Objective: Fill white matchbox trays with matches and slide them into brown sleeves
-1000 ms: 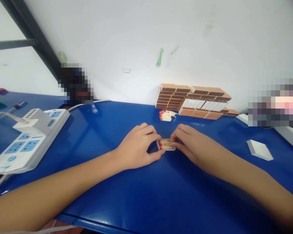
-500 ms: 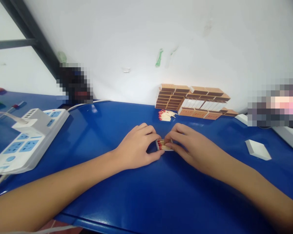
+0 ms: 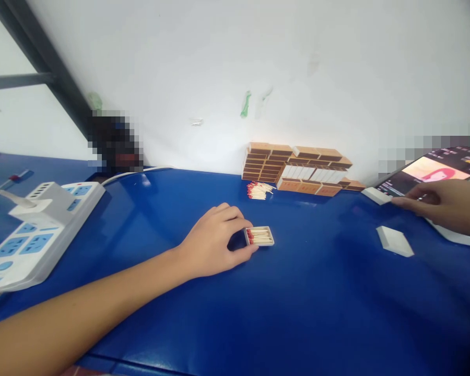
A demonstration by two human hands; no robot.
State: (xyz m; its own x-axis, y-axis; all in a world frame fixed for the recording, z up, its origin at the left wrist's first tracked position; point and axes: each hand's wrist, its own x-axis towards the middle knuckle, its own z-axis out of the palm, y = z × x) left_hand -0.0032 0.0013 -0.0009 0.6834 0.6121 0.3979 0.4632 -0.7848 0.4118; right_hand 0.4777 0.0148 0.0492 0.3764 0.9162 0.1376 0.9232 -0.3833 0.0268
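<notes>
An open matchbox tray (image 3: 272, 242) filled with red-tipped matches (image 3: 261, 236) lies on the blue table. My left hand (image 3: 219, 240) grips its left end between thumb and forefinger. At the far right, my right hand (image 3: 446, 204) hovers in front of a lit screen (image 3: 434, 172), its fingers stretched leftward with a gap between them and nothing visible in them. Their tips come up to the right end of a white block-like piece (image 3: 377, 196); whether they touch it I cannot tell. A second white piece (image 3: 395, 241) lies nearer me.
Behind the tray is a small pile of loose matches (image 3: 258, 190). Stacked matchboxes (image 3: 266, 163) stand against the white wall (image 3: 203, 68). On the left lies a white power strip (image 3: 58, 245) with a plugged-in adapter and cables.
My right hand has left the matchbox tray and moved far to the right, beside the screen. My left hand keeps its hold on the tray. The view has shifted slightly.
</notes>
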